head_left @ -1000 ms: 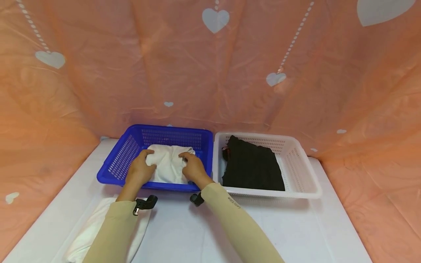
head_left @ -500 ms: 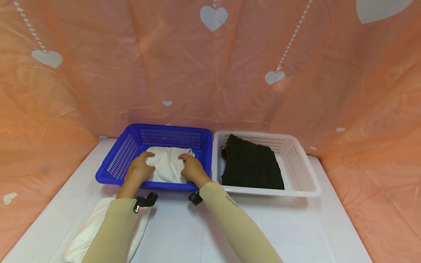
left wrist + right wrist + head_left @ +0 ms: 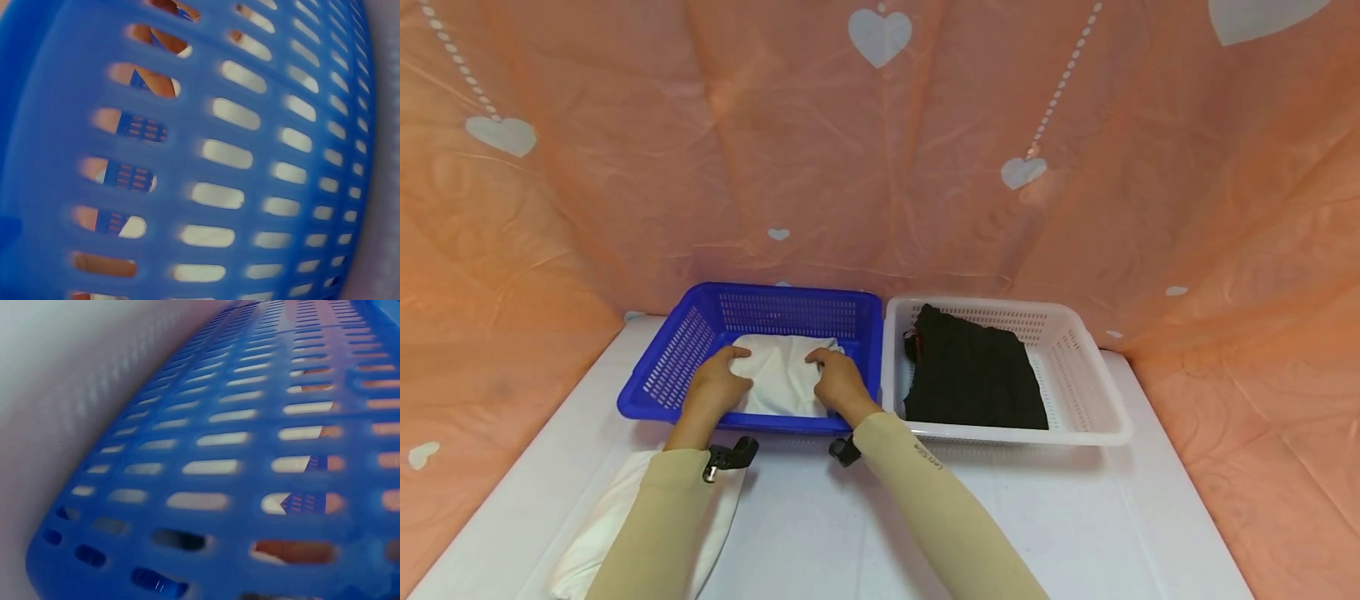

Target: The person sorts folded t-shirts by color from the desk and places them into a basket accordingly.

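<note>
- Both hands are down inside the blue basket: the left hand lies on the 9 o'clock edge of the folded white cloth, fingers bent over it, thumb pointing toward 2 o'clock.
- The right hand sits on the cloth's 3 o'clock edge, fingers curved onto the fabric; whether either hand actually pinches the cloth or only presses on it, I cannot tell.
- The white cloth lies flat on the basket floor, between the two hands, nearer the front wall.
- The basket's front wall crosses in front of both wrists, and both wrist cameras see only that slotted blue wall, close up and blurred.
- At 3 o'clock, touching the blue basket, stands a white basket with a folded black garment inside.
- At 7 o'clock, under the left sleeve, a second white cloth lies on the white table.
- Behind everything, a peach curtain with white hearts.
</note>
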A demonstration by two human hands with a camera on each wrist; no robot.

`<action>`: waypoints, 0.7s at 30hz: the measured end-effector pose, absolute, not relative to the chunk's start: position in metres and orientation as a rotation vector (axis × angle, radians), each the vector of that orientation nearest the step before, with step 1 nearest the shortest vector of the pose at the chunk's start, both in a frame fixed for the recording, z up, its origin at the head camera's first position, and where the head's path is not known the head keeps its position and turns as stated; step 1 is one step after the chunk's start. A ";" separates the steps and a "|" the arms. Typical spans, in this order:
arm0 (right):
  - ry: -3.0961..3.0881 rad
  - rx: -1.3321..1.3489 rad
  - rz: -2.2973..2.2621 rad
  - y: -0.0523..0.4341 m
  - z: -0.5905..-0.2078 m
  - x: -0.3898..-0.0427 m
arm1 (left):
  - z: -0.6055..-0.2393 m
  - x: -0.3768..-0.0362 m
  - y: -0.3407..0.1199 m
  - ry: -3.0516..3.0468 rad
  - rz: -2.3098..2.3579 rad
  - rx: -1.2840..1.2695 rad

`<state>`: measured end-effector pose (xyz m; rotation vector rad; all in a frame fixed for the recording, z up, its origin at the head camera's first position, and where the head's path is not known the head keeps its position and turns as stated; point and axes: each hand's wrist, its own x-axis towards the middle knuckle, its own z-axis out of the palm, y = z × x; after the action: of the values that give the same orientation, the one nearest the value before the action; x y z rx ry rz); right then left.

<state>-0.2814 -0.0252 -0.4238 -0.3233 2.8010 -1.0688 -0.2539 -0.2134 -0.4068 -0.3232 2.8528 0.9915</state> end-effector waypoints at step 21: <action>3.089 -0.554 -1.279 -0.021 -0.416 -0.262 | -0.416 -0.246 -0.207 3.154 1.333 -0.405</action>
<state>-0.2624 -0.0212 -0.4162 -0.5537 3.0887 -1.2793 -0.2457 -0.2071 -0.4155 -0.4053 3.1538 1.3328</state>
